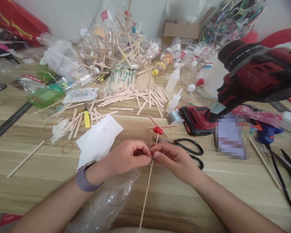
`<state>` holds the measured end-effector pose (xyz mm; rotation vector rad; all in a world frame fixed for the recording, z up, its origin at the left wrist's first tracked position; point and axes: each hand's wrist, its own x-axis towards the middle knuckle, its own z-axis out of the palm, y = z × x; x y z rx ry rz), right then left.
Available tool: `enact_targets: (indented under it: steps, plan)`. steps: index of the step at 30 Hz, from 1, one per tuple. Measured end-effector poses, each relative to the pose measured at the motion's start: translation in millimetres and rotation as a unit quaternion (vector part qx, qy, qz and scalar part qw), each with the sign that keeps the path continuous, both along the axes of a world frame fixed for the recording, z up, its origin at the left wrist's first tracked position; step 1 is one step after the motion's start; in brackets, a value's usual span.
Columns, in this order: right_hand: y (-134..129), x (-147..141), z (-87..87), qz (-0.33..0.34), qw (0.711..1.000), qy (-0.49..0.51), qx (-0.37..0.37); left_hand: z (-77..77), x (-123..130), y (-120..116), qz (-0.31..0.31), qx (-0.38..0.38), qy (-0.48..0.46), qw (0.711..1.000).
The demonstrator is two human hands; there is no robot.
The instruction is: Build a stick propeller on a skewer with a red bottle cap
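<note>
A thin, pale, round wooden rod (146, 191) stands out over the tabletop, its long axis running from the near edge away from the person and leaning slightly right. At the far end sits a red plastic bottle cap (158, 130), with flat wooden sticks (171, 126) crossed just beyond it.

Both hands meet at one spot on the rod, short of the cap — so the cap and crossed sticks lie beyond the grip, and the longer bare length lies on the person's side. The left hand (126, 157) comes in from the left and the right hand (177, 161) from the right; neither is clearly nearer. Each has thumb and forefinger closed in a pinch on the rod, around a small dark bit. A fine strand, apparently wire, rises beside the left fingertips; I can't tell which fingers hold it.

Just past the right fingers lie black-looped scissors or pliers (202, 150), partly hidden. Farther out come a spool of pale wound strand (175, 117) and a red-and-black cordless drill (252, 71). On the left, white paper (99, 137) lies beyond the wrist — and behind everything, loose flat craft sticks (133, 95) and clear plastic bottles (176, 48) crowd the wall.
</note>
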<state>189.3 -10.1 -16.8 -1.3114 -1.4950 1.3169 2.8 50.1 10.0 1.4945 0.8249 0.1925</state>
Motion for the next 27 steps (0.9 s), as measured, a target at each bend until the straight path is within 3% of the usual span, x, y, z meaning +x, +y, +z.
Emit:
enact_targets:
  steps: [13, 20, 27]
  plan:
    - [-0.7, -2.0, -3.2, -0.004, 1.0, 0.006, 0.01, -2.7, 0.8, 0.3, 0.021, -0.051, -0.001, 0.998]
    - [-1.3, -3.1, -1.9, 0.0, 0.999, 0.036, -0.027, -2.1, 1.0, 0.7, 0.024, -0.083, -0.021, 0.996]
    - [-1.0, -3.8, -4.0, 0.001, 0.994, 0.086, -0.062, 0.3, 1.8, -1.4, 0.013, -0.006, 0.0, 1.0]
